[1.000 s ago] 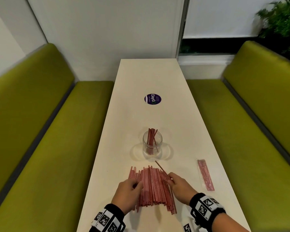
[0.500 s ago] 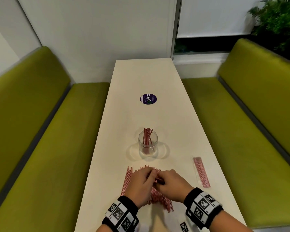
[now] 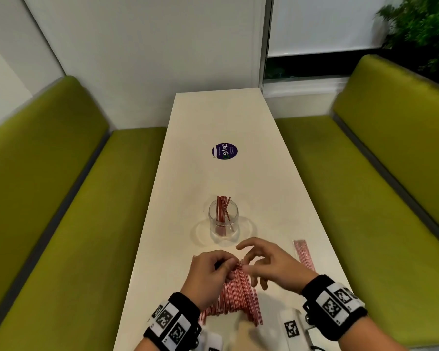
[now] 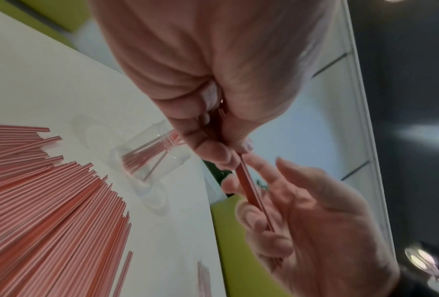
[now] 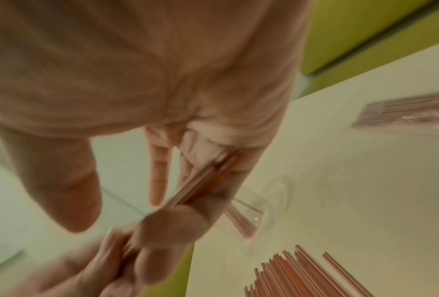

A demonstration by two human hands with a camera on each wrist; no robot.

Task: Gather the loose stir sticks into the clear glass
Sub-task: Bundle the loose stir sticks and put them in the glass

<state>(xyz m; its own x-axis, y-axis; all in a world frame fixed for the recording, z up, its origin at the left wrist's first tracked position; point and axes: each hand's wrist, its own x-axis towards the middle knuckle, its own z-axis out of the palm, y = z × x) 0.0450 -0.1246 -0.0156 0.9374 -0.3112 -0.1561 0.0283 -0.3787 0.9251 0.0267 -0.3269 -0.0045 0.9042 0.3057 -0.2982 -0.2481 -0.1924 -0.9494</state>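
Note:
A clear glass stands mid-table with several red stir sticks upright in it. A wide pile of loose red stir sticks lies on the white table nearer to me. Just above the pile's far end my hands meet. My left hand pinches a small bundle of sticks in curled fingers. My right hand holds the bundle's other end between thumb and fingers, its index finger stretched out. The same bundle is blurred in the right wrist view.
A sealed packet of sticks lies to the right of the pile. A round purple sticker sits farther up the table. Green benches flank the narrow table on both sides.
My right hand lifted a stick from the pile. The left hand left the pile and came across to meet it. Both now hold a small bundle just above the pile.

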